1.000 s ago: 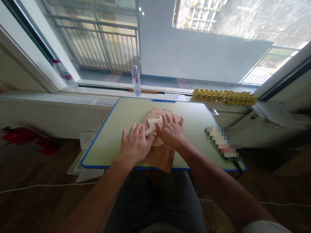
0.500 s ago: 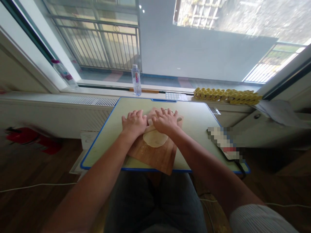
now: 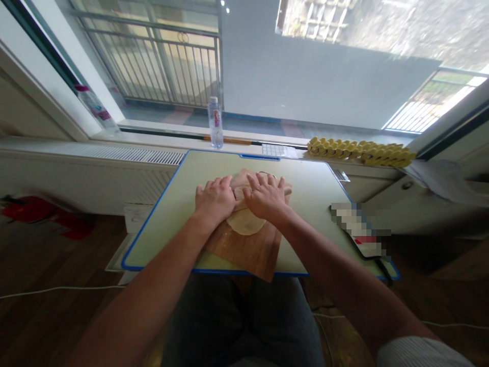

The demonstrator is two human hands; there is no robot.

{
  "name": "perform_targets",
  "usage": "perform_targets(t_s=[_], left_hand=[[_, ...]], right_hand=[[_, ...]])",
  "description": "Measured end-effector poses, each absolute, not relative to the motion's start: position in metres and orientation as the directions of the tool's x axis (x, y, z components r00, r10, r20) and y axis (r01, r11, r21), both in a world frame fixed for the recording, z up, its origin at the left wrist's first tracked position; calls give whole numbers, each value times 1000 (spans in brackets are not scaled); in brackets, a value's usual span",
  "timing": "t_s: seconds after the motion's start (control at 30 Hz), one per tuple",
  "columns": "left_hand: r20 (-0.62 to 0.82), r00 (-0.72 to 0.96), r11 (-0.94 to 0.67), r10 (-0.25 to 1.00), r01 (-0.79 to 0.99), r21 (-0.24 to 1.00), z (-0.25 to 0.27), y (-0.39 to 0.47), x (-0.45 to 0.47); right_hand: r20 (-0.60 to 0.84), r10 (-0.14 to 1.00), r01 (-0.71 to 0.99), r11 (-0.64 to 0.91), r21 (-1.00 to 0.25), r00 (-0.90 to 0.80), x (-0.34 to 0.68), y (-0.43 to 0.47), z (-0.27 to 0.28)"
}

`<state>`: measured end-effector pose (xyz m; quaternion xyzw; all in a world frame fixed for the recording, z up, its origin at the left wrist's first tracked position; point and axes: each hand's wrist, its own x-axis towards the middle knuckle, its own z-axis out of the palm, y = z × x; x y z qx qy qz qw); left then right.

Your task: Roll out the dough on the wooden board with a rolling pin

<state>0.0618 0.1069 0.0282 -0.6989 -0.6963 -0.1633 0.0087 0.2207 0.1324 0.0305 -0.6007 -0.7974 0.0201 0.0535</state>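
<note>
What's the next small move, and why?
Probably draw the pin gently toward the body: the left hand and right hand lie over it, and a broad part of the dough lies bare on its near side.

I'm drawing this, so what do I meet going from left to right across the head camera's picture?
Pink-capped bottle, left hand, right hand, bumpy yellow thing.

blue-edged table [image 3: 309,196] bearing wooden board [image 3: 250,252], blurred item [image 3: 357,232]
</note>
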Motion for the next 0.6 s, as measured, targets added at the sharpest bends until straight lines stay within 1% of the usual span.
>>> perform_targets(t_s=[0.2,0.33,0.43,0.6], left_hand=[[212,-92,41,973,971,234,30,138,47],[208,-121,71,971,970,233,28,147,43],[221,-94,45,971,975,216,27,140,45],[275,30,-77,961,984,162,29,118,54]], right_hand=[[31,967,961,255,-105,-253,204,171,34],[34,965,958,263,-117,-260,199,181,36],[47,959,953,282,-111,-278,203,173,34],[95,937,934,344,-98,-335,217,145,27]])
